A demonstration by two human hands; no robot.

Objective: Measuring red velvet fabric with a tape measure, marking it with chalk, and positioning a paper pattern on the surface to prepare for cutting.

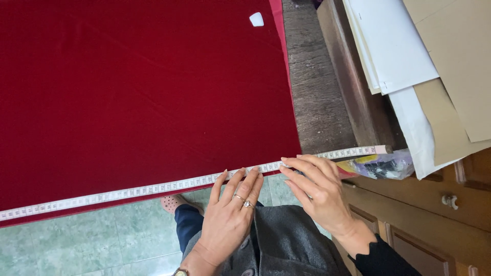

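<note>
Tape first: a long white cloth measuring tape with small black marks (153,189) lies stretched along the near edge of a deep red velvet cloth (143,97), its long axis running from the lower left corner up and rightward, ending in a pale pink tip on the dark wooden tabletop (317,87). It lies flat and nearly straight, slightly tilted across the view. The left hand (230,214), wearing rings and a wristwatch, presses its spread fingertips on the tape near the cloth's corner; nothing is clasped, the fingers lie flat. The right hand (319,186) sits just beside it, fingers extended and pinning the tape where the cloth ends, also flat rather than closed around anything. A small white piece of chalk (257,19) rests on the cloth far from the hands. Beyond the cloth's right edge a strip of bare wood is free, then a raised wooden ledge, with white and brown paper sheets (404,46) stacked beyond it. A crumpled plastic bag (383,164) lies just by the tape's end. Below the table, green floor tiles (102,240) show.
</note>
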